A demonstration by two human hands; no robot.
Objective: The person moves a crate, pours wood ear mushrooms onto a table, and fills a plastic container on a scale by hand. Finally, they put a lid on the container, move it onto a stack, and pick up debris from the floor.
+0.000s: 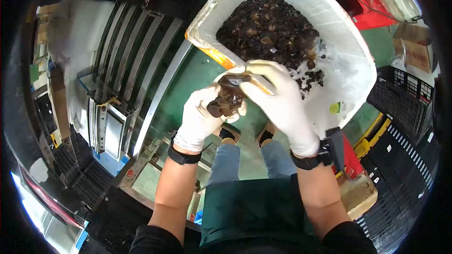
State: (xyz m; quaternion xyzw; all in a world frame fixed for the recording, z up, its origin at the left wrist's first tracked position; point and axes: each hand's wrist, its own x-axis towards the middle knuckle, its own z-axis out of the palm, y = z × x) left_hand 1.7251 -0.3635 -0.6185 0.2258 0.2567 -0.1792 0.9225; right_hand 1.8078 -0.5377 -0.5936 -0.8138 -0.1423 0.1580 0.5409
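Head view: white bin (351, 49) holding dark, clumped pieces (270, 26).

White foam box (346, 68) holding dark brown lumpy pieces (268, 28), cut off at the top edge.

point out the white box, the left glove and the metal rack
white box (341, 42), head view: inner wall, right side
left glove (192, 124), head view: back of the hand
metal rack (163, 81), head view: long bright edge rail
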